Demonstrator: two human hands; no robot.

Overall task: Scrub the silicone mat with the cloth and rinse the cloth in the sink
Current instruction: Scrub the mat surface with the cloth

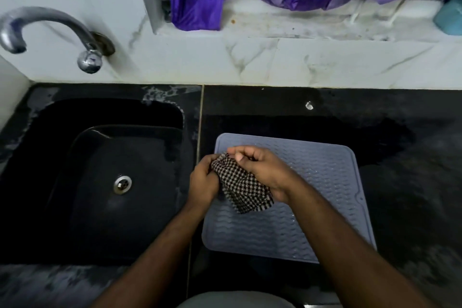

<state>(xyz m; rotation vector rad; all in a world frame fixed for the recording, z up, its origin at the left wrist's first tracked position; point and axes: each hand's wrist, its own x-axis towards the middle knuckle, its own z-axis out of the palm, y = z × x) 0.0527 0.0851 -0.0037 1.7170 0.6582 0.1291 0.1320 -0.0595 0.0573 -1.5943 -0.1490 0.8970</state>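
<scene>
A grey-blue ribbed silicone mat [312,182] lies flat on the black counter, just right of the sink. Above the mat's left part both hands hold a black-and-white checked cloth [241,186], bunched up between them. My left hand [203,182] grips the cloth's left end, over the mat's left edge. My right hand [260,166] grips its upper right part with curled fingers. The cloth's lower end hangs down towards the mat. The black sink [75,157] lies to the left, with a metal drain [122,184] in its bottom.
A chrome tap [50,30] juts from the white tiled wall above the sink's back left; no water runs from it. Purple fabric [200,5] hangs in the window recess, and a teal object [450,17] sits at far right. The black counter [412,170] looks wet.
</scene>
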